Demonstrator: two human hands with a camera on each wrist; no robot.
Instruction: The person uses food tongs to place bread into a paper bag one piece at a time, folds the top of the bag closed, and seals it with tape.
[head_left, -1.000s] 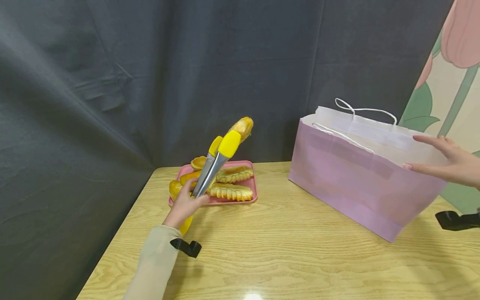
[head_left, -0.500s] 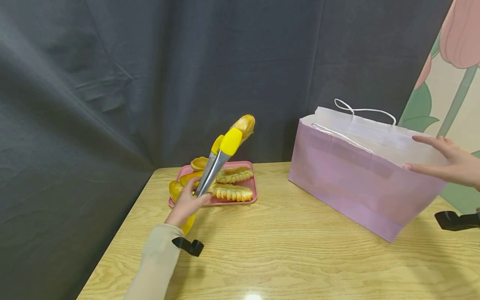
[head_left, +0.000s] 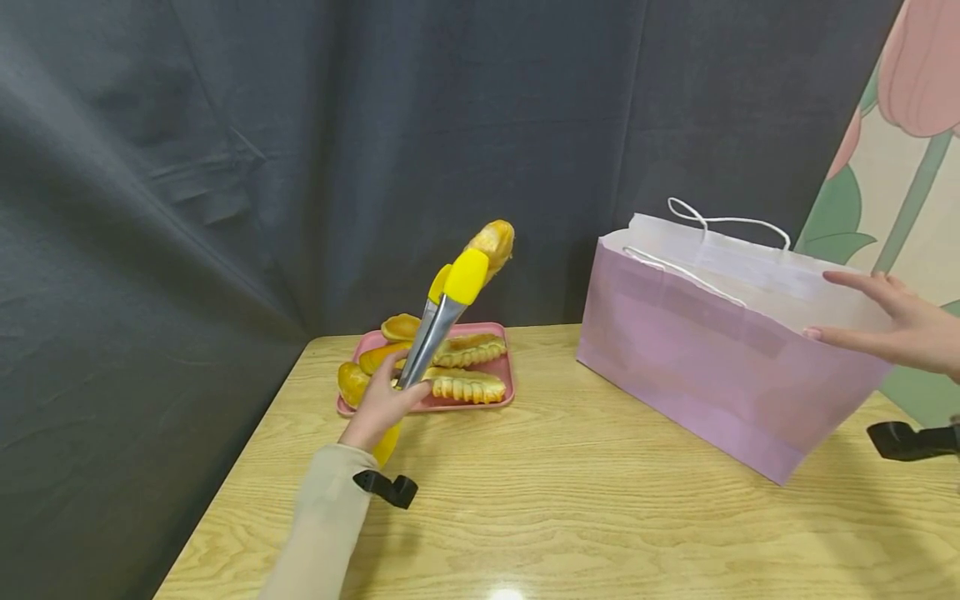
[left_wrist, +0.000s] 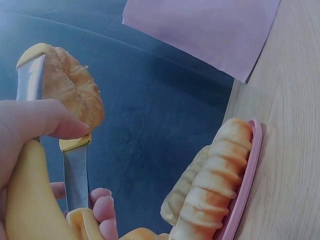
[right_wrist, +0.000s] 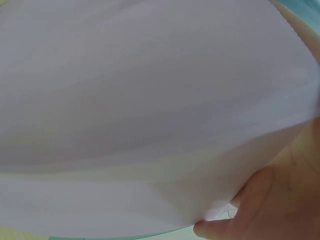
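My left hand (head_left: 386,404) grips a pair of metal tongs (head_left: 431,342) with yellow tips and handle parts. Pinched in the tips is a golden-brown bread roll (head_left: 493,246), raised above the pink tray (head_left: 512,387); the left wrist view shows its flaky side (left_wrist: 75,90). Over at the right, a large lilac paper bag (head_left: 697,358) stands with its mouth spread and a white inside. My right hand (head_left: 900,325) is at the bag's right end, thumb at the front rim and a straight finger along the back rim. In the right wrist view the bag's side wall (right_wrist: 150,100) fills most of the picture.
Several bread rolls, including a ridged one (head_left: 468,386), lie in the tray at the back left of the wooden table (head_left: 525,500). White cord handles (head_left: 742,220) stand out from the bag's rims. A dark curtain (head_left: 480,125) hangs behind the table.
My left hand has moved slightly right, and the tongs with the bread roll have risen a little toward the bag. My right hand and the bag stay nearly still.
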